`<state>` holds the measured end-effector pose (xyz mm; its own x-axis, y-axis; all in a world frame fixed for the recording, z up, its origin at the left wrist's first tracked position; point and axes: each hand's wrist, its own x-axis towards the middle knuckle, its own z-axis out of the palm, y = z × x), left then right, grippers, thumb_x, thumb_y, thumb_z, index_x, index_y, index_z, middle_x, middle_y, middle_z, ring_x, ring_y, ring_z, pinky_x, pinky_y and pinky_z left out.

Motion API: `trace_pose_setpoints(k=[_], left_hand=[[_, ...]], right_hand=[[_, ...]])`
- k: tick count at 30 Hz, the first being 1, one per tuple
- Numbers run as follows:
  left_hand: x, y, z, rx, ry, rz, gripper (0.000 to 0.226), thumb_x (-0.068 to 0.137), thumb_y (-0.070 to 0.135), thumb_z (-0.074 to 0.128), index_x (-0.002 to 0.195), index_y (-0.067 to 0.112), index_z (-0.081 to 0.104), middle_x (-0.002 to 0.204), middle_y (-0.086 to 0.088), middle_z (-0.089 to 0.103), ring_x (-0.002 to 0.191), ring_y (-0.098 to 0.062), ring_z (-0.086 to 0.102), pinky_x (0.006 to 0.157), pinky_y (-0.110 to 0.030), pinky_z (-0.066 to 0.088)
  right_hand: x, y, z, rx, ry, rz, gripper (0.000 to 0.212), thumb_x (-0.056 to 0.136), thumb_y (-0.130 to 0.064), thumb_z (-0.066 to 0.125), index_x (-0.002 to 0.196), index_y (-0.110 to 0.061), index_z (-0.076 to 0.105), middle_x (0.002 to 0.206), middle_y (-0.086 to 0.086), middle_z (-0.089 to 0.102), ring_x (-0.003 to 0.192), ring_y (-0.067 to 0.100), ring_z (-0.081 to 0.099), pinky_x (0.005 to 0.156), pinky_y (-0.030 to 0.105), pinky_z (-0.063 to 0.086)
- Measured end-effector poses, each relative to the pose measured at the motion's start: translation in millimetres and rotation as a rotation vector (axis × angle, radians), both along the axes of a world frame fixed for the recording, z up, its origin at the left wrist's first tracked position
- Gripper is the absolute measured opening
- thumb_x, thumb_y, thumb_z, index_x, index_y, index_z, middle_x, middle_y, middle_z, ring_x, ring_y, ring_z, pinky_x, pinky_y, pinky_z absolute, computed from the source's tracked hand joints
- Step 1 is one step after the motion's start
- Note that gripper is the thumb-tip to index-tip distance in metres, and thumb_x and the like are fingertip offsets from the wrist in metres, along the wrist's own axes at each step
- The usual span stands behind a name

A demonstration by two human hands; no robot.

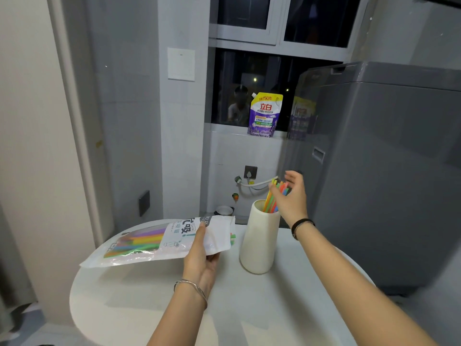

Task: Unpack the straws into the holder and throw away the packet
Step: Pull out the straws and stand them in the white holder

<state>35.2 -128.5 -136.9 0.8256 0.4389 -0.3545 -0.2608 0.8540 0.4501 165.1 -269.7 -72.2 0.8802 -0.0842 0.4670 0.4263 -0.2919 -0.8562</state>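
A white plastic packet [159, 242] with coloured straws still inside lies flat just above the round table, its open end pointing right. My left hand [202, 258] grips the packet near that open end. A tall cream holder [260, 236] stands upright on the table to the right of the packet. A bunch of coloured straws [275, 196] sticks out of the holder, leaning right. My right hand [290, 198] is around the upper part of those straws, fingers loosely curled against them.
The round white table [154, 303] takes up the lower middle. A grey washing machine [389, 171] stands close on the right. A purple detergent pouch [265, 114] sits on the window sill behind. A small metal pot [224, 210] sits on the floor beyond the table.
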Motion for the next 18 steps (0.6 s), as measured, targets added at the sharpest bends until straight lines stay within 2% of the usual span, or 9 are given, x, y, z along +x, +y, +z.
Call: trace_pose_setpoints(k=[2,4,6,7,9,12,14,16,18], left_hand=[[-1.2,0.4,-0.1,0.04,-0.009,-0.002,0.043,0.09,0.019,0.063,0.131,0.012,0.054,0.131,-0.007,0.062,0.099,-0.019,0.065,0.065,-0.03,0.059],[-2.2,0.6,-1.4,0.097,0.006,-0.001,0.039,0.089,0.021,0.065,0.126,0.013,0.057,0.129,-0.006,0.064,0.104,-0.022,0.065,0.085,-0.038,0.057],[-3.4,-0.4,-3.3,0.157,0.032,-0.004,0.044,0.087,0.024,0.068,0.127,0.011,0.058,0.127,-0.006,0.065,0.114,-0.026,0.063,0.1,-0.045,0.049],[-4.7,-0.3,-4.1,0.193,0.043,0.001,0.046,0.085,0.026,0.069,0.127,0.011,0.059,0.125,-0.005,0.067,0.114,-0.025,0.064,0.101,-0.044,0.049],[-7.5,-1.7,-5.0,0.275,0.049,0.015,0.047,0.084,0.028,0.071,0.127,0.014,0.06,0.121,-0.002,0.069,0.108,-0.018,0.066,0.094,-0.037,0.052],[-11.1,-6.4,-6.4,0.443,0.061,0.049,0.049,0.08,0.028,0.074,0.127,0.017,0.061,0.119,0.002,0.07,0.104,-0.013,0.066,0.091,-0.032,0.053],[-12.5,-10.3,-6.4,0.572,0.073,0.07,0.044,0.076,0.025,0.078,0.118,0.017,0.065,0.112,0.001,0.072,0.097,-0.01,0.068,0.081,-0.023,0.056],[-13.1,-13.4,-6.6,0.703,0.085,0.062,0.033,0.073,0.023,0.081,0.103,0.02,0.068,0.102,0.002,0.074,0.09,-0.008,0.069,0.067,-0.015,0.055],[-14.2,-16.3,-7.7,0.823,0.085,0.034,0.032,0.071,0.023,0.082,0.1,0.022,0.068,0.1,0.003,0.074,0.089,-0.008,0.069,0.062,-0.012,0.054]], right_hand=[[-24.9,6.3,-6.7,0.186,-0.143,-0.034,0.037,0.085,-0.015,0.063,0.118,-0.011,0.048,0.118,0.0,0.054,0.105,0.007,0.052,0.09,0.011,0.039],[-51.7,15.9,-18.7,0.32,-0.229,-0.058,0.023,0.087,-0.012,0.059,0.109,-0.014,0.051,0.109,-0.006,0.056,0.101,-0.003,0.053,0.085,0.001,0.035],[-73.4,26.1,-35.0,0.413,-0.16,-0.02,0.018,0.088,-0.007,0.056,0.1,-0.021,0.054,0.102,-0.012,0.058,0.099,-0.007,0.054,0.085,0.004,0.039],[-82.0,32.9,-43.8,0.472,-0.056,0.03,0.018,0.089,-0.007,0.055,0.097,-0.023,0.056,0.1,-0.012,0.059,0.1,-0.003,0.056,0.085,0.007,0.042],[-91.9,43.8,-57.8,0.64,0.276,0.187,0.013,0.092,-0.014,0.051,0.1,-0.019,0.06,0.105,-0.003,0.061,0.106,0.012,0.058,0.086,0.016,0.045],[-97.9,49.5,-65.4,0.94,0.731,0.431,0.037,0.097,-0.033,0.04,0.12,-0.009,0.055,0.122,0.009,0.058,0.113,0.025,0.055,0.093,0.035,0.043],[-101.0,47.7,-67.5,1.062,0.848,0.498,0.043,0.098,-0.039,0.032,0.123,-0.011,0.053,0.121,0.013,0.059,0.11,0.029,0.055,0.091,0.041,0.044],[-104.4,46.8,-71.6,1.118,0.882,0.521,0.045,0.099,-0.041,0.029,0.122,-0.012,0.054,0.112,0.015,0.063,0.1,0.03,0.059,0.085,0.04,0.047],[-108.2,48.0,-77.4,1.144,0.906,0.559,0.044,0.099,-0.039,0.028,0.121,-0.011,0.053,0.11,0.017,0.062,0.097,0.03,0.058,0.09,0.04,0.044]])
